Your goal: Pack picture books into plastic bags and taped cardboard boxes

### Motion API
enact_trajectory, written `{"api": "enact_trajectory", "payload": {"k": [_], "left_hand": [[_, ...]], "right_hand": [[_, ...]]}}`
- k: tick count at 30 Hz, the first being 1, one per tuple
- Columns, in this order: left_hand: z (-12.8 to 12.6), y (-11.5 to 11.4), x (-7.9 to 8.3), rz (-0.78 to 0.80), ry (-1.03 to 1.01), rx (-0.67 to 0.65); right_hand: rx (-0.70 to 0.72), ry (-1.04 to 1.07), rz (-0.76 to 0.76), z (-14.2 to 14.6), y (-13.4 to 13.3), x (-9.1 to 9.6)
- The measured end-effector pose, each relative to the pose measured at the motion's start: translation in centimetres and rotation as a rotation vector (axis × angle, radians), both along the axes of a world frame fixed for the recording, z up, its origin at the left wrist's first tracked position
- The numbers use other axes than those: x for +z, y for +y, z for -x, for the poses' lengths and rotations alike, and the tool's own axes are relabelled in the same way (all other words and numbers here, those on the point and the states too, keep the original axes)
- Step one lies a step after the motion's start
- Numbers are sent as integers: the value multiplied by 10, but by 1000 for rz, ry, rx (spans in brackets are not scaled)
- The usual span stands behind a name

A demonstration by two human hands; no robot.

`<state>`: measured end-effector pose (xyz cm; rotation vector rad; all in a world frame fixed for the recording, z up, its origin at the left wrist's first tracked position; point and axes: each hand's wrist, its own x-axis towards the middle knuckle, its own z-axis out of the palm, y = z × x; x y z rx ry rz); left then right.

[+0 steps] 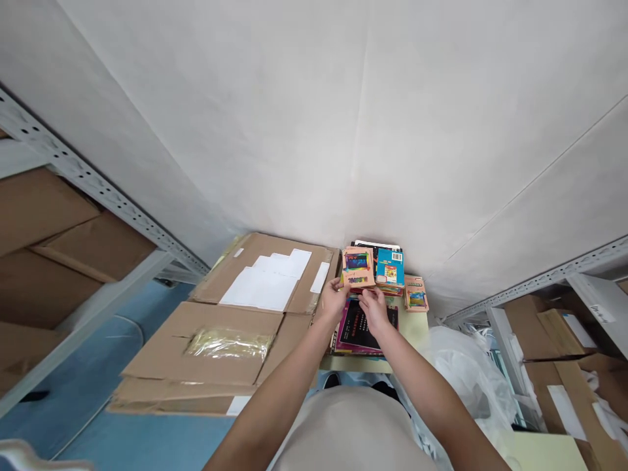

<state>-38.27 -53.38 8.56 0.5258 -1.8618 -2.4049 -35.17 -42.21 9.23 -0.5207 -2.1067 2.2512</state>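
Observation:
My left hand is closed at the lower left corner of a peach-coloured booklet with a dark rainbow-coloured picture. My right hand is just below the booklet's lower edge, fingers drawn together; what they pinch, if anything, is too small to make out. Right of the booklet lies a pile topped by a blue booklet. Under my hands is a black sheet with red and white print, on top of purple-edged flat items. Another peach booklet stack sits at the right.
Flattened cardboard with white paper and clear tape covers the left side. The pale yellow tabletop stands against a white wall. Shelves with cardboard boxes flank both sides. A translucent plastic bag bulges at the right.

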Motion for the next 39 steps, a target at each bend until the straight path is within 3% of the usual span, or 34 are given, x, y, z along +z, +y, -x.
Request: {"api": "enact_trajectory", "payload": {"k": [3,7,10,15,20,25,30,35,39], "left_hand": [[-5,2,7,-68,-68,-66],[-28,3,15,-126,-93,-184],[-42,-2,19,-156,-126,-269],[-39,-23,29,-284,-232,-143],[-36,-28,38,-269,-130,-182],[-61,-5,28,-68,-89,-474],[-81,22,18,-51,-176,-761],[-83,62,36,-37,-143,-1040],[-96,111,51,24,-86,-1329]], "right_hand": [[21,-132,332,8,-4,8],[-41,-203,474,7,-1,17],[-75,-192,470,1,8,17],[-37,-149,338,-6,38,27],[65,-10,192,-25,75,41],[98,-34,13,-63,110,37],[14,-94,-10,-95,139,32],[4,-76,-54,-127,173,43],[41,-54,-85,-170,208,58]]}}
